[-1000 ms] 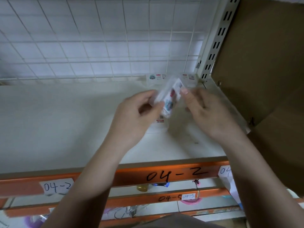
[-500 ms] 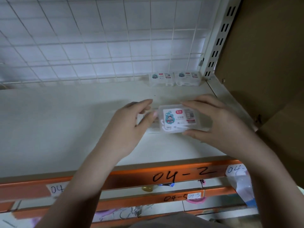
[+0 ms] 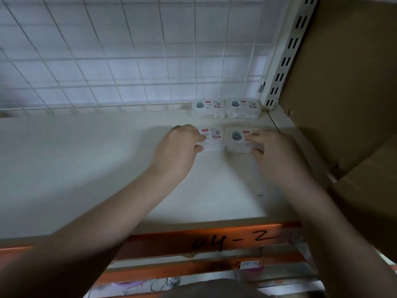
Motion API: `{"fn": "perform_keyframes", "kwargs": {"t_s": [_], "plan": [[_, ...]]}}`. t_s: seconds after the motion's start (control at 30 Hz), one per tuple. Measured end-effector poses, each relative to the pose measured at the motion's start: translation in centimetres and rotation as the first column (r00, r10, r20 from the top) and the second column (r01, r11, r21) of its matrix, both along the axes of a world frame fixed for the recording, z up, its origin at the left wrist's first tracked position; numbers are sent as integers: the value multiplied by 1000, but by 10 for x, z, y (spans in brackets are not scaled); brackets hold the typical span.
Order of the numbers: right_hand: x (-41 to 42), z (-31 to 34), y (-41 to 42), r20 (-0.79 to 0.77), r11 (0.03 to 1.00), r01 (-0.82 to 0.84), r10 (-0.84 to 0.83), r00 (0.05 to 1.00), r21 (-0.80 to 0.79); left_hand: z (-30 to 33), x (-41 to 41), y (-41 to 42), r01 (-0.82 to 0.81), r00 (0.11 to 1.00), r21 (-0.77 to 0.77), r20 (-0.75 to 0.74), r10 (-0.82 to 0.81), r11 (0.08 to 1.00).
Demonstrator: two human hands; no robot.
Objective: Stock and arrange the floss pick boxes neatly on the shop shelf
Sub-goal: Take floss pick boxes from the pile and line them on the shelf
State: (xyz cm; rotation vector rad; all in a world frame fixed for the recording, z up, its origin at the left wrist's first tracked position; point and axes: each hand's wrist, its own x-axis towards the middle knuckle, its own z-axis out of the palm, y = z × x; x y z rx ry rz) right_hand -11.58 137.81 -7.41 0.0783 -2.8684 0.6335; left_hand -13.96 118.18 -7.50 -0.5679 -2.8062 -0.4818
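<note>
Two clear floss pick boxes [image 3: 208,108] [image 3: 243,107] lie side by side at the back right of the white shelf [image 3: 86,168], against the wire grid. Just in front of them lie two more boxes. My left hand [image 3: 178,151] pinches the left front box [image 3: 211,137] between thumb and fingers. My right hand [image 3: 272,153] grips the right front box [image 3: 237,139] the same way, covering its right end. Both front boxes sit flat on the shelf, label up, touching each other.
A white wire grid [image 3: 133,61] backs the shelf, and a slotted upright [image 3: 285,54] stands at the back right corner. A brown cardboard box [image 3: 348,93] fills the right side. The orange shelf edge [image 3: 214,241] is marked 04-2, with lower shelves beneath.
One box was held tilted in the air, then level above the shelf; now my hands have reached back and two boxes lie side by side in front of the rear pair.
</note>
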Motion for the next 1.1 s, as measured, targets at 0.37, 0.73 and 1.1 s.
{"fn": "perform_keyframes", "kwargs": {"t_s": [0.37, 0.73, 1.1], "plan": [[-50, 8, -2, 108, 974, 182, -197, 974, 132, -9, -48, 25, -102, 990, -3, 100, 101, 995], [-6, 38, -42, 30, 937, -313, 312, 950, 156, 23, 38, -48, -221, 975, -87, -17, 220, 971], [67, 55, -237, 93, 707, -675, 673, 734, 212, 22, 200, -264, -617, 787, 2, -12, 617, 787]]}}
